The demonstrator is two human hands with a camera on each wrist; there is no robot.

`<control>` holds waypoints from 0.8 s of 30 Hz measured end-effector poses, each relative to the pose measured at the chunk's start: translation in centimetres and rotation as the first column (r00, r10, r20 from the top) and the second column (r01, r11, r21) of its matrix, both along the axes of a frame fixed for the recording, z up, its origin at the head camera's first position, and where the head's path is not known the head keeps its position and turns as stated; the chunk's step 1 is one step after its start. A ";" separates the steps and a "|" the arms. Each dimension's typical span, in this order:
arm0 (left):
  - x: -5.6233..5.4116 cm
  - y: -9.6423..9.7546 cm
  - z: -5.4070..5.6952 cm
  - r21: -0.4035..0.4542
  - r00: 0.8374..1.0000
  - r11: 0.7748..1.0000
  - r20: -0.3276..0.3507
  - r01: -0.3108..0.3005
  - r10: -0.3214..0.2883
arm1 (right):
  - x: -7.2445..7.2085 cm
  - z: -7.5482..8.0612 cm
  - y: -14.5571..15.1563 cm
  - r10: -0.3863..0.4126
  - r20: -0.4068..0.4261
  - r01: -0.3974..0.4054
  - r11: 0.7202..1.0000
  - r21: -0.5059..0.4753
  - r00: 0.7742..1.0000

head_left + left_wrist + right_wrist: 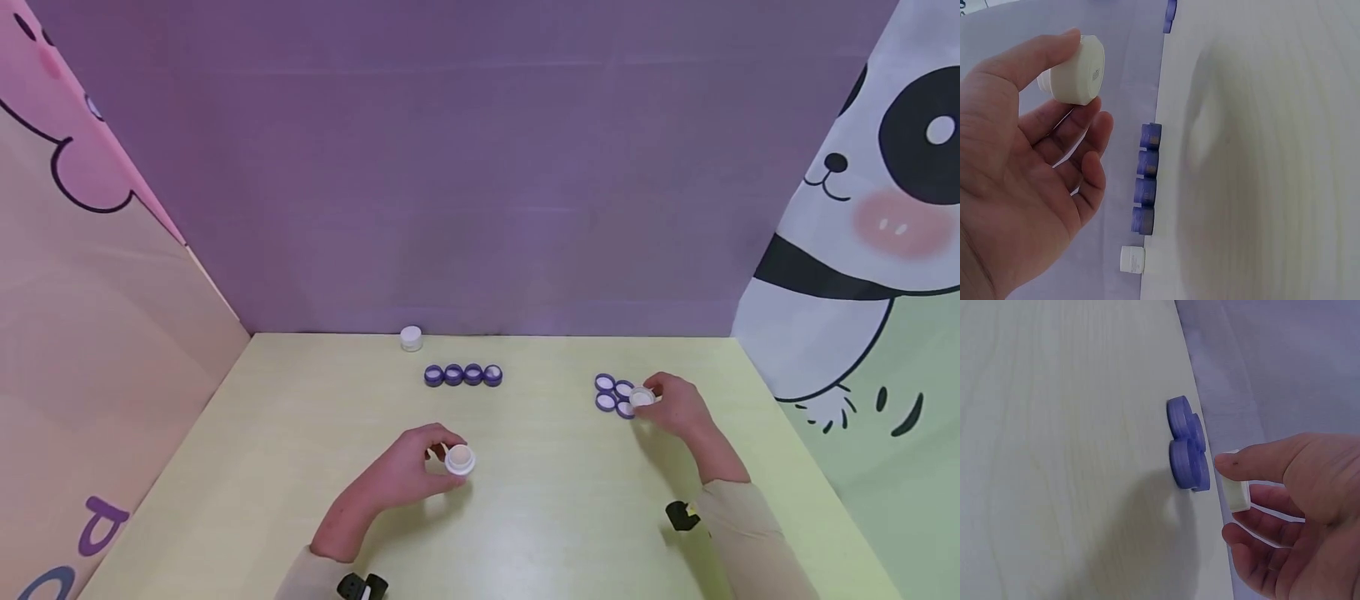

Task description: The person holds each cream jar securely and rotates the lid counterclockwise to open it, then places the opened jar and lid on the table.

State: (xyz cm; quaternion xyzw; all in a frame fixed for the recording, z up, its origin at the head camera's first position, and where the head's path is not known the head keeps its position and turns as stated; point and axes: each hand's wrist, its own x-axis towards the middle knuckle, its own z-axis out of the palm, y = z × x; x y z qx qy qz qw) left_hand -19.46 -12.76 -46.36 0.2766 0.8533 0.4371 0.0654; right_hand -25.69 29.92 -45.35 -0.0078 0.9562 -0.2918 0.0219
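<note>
My left hand (420,467) pinches a small white jar (460,459) between thumb and fingers, above the table's middle. The jar has no lid on, and its pale inside faces up in the head view. In the left wrist view, small print shows on the jar's base (1095,74). At the right, my right hand (677,406) pinches a white lid (642,397) by its rim, hollow side up. It hovers beside a cluster of purple lids (605,402), which lie with their white insides upward; the lid partly covers that cluster in the head view.
Several lidless purple jars (453,375) stand in a touching row at the back centre. Behind them, by the purple backdrop (480,183), stands another white jar (411,338). Printed panels flank the pale wooden table (540,533) on the left and right.
</note>
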 end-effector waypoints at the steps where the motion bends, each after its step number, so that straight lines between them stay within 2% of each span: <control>1: 0.0 -0.1 -0.1 -0.004 1.000 1.000 -0.001 0.002 -0.002 | 0.0 -0.1 0.1 -0.002 0.004 0.002 1.000 -0.002 1.000; 10: -0.1 -0.4 -0.1 -0.009 1.000 1.000 0.014 -0.002 0.002 | -0.8 -0.5 0.6 -0.002 -0.003 0.002 1.000 0.022 1.000; 15: 0.0 -0.6 0.1 -0.016 0.999 1.000 0.033 -0.004 0.005 | -1.3 -0.8 0.9 -0.011 0.020 0.010 0.999 0.053 1.000; 24: 0.0 -0.9 -0.2 -0.038 0.999 0.999 0.041 0.000 0.002 | -1.7 -0.8 1.3 -0.022 0.052 0.018 0.996 0.088 0.998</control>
